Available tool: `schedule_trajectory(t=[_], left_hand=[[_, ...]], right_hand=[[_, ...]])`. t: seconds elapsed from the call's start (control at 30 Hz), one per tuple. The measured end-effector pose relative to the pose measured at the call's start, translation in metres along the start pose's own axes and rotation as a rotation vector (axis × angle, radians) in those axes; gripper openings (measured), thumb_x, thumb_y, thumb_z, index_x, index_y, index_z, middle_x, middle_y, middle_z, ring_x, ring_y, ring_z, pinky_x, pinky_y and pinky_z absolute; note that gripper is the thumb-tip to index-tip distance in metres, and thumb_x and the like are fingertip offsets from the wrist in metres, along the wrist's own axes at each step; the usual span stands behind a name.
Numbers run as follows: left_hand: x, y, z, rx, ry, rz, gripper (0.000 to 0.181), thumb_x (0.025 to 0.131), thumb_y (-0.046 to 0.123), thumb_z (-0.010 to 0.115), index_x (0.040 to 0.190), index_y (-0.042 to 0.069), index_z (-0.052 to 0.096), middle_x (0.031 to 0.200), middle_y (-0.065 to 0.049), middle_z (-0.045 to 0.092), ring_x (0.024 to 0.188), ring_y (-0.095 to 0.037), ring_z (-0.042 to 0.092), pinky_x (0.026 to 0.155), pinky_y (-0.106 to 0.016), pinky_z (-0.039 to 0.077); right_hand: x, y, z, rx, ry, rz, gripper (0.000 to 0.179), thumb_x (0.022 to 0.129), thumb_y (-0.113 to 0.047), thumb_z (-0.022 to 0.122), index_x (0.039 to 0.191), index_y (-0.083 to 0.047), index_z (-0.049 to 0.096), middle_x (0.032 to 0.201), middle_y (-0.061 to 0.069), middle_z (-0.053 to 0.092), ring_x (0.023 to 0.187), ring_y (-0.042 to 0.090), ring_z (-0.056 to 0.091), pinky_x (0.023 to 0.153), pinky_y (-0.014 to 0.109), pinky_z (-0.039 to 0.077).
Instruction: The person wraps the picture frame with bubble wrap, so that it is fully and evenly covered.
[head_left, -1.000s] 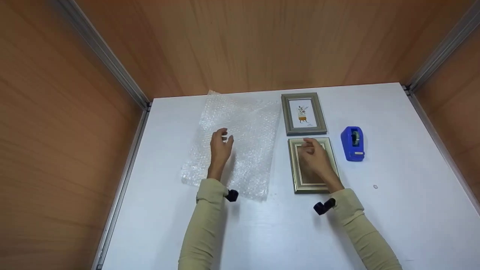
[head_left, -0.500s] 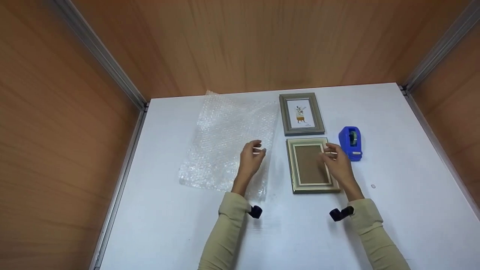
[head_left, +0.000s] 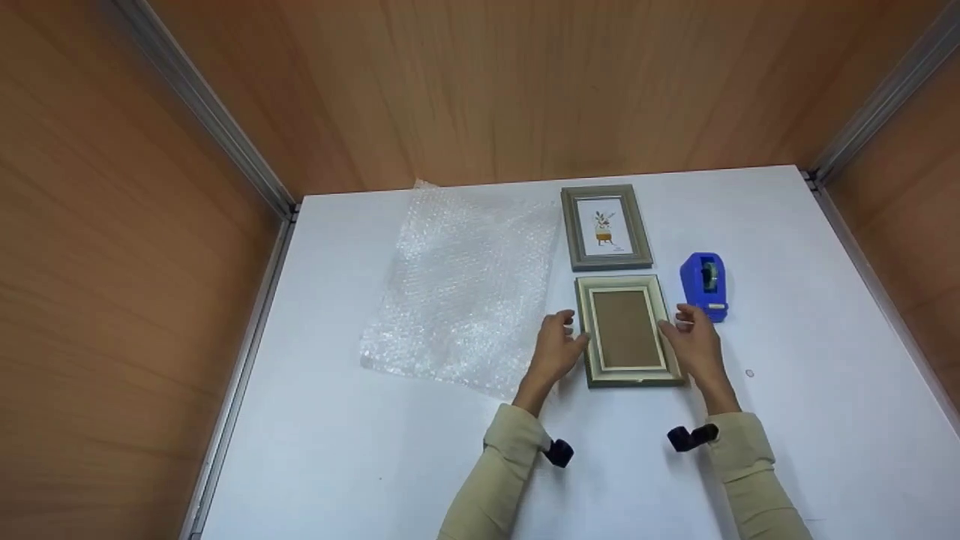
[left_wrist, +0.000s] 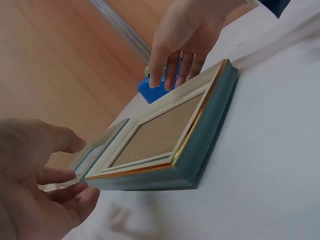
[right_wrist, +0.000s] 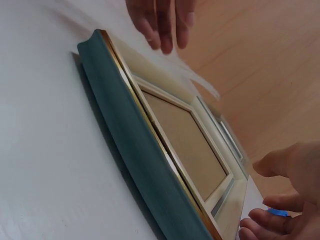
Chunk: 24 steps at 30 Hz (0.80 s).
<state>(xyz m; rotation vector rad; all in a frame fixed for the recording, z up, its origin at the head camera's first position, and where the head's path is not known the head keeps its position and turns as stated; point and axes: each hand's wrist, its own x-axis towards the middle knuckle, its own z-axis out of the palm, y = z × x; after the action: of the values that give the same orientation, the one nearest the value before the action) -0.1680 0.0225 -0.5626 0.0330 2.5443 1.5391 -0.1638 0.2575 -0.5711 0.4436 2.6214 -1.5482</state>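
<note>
A cream-and-green picture frame (head_left: 626,328) with a plain brown centre lies flat on the white table. Its blue-green side (right_wrist: 125,135) shows in the right wrist view. My left hand (head_left: 555,351) is at its left edge, thumb and fingers parted and loosely bent. At the right edge, my right hand (head_left: 694,346) has a similar loose shape. Both wrist views show the hands beside the frame without gripping it; whether a fingertip touches it, I cannot tell. Just behind lies a second, grey-green picture frame (head_left: 641,229) holding a plant drawing.
Left of the frames, a sheet of bubble wrap (head_left: 465,292) is spread out, its far corner reaching the table's back edge. A blue tape dispenser (head_left: 703,289) stands just beyond my right hand. Wooden panels (head_left: 480,90) wall in the table (head_left: 360,450).
My left hand has moved right and nearer, from above the bubble wrap to the frame's left edge. My right hand has shifted right, from over the frame to its right edge.
</note>
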Motion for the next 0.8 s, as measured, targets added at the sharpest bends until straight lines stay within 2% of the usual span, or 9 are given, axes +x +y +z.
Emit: schedule_trajectory(t=[0.17, 0.3, 0.57, 0.7, 0.8], left_hand=[[-0.005, -0.002, 0.017, 0.062, -0.022, -0.035, 0.049, 0.088, 0.01, 0.063, 0.133, -0.004, 0.048, 0.114, -0.015, 0.055, 0.105, -0.024, 0.058, 0.093, -0.032, 0.051], [-0.006, -0.006, 0.025, 0.06, -0.014, -0.041, 0.049, 0.087, 0.006, 0.064, 0.132, -0.005, 0.049, 0.114, -0.015, 0.053, 0.107, -0.025, 0.06, 0.093, -0.03, 0.051], [-0.005, -0.007, 0.028, 0.048, -0.007, -0.043, 0.049, 0.086, 0.002, 0.063, 0.134, 0.0, 0.052, 0.11, -0.012, 0.052, 0.098, -0.018, 0.054, 0.088, -0.03, 0.05], [-0.007, -0.008, 0.028, 0.04, 0.001, -0.042, 0.051, 0.085, 0.002, 0.064, 0.135, 0.002, 0.052, 0.107, -0.011, 0.052, 0.097, -0.017, 0.054, 0.086, -0.03, 0.05], [-0.009, -0.008, 0.026, -0.001, -0.011, -0.05, 0.051, 0.086, 0.003, 0.063, 0.136, 0.002, 0.051, 0.111, -0.013, 0.053, 0.1, -0.02, 0.055, 0.088, -0.031, 0.05]], right_hand=[[-0.003, 0.005, 0.001, -0.022, -0.037, 0.016, 0.062, 0.095, -0.026, 0.057, 0.143, 0.004, 0.032, 0.134, 0.027, 0.046, 0.126, 0.039, 0.046, 0.104, 0.047, 0.041], [-0.005, 0.007, 0.0, -0.051, -0.063, 0.036, 0.061, 0.096, -0.026, 0.055, 0.143, 0.005, 0.032, 0.134, 0.027, 0.047, 0.124, 0.037, 0.047, 0.104, 0.046, 0.04], [-0.009, 0.008, -0.002, -0.108, -0.086, 0.046, 0.047, 0.098, -0.022, 0.05, 0.136, 0.005, 0.045, 0.129, 0.026, 0.052, 0.12, 0.037, 0.049, 0.1, 0.046, 0.042], [-0.011, 0.012, -0.003, -0.088, -0.092, 0.03, 0.044, 0.099, -0.018, 0.047, 0.137, 0.004, 0.045, 0.131, 0.026, 0.051, 0.121, 0.036, 0.049, 0.1, 0.045, 0.042], [-0.013, 0.015, -0.005, -0.059, -0.092, 0.035, 0.043, 0.099, -0.016, 0.046, 0.138, 0.003, 0.044, 0.133, 0.025, 0.05, 0.124, 0.036, 0.048, 0.103, 0.045, 0.041]])
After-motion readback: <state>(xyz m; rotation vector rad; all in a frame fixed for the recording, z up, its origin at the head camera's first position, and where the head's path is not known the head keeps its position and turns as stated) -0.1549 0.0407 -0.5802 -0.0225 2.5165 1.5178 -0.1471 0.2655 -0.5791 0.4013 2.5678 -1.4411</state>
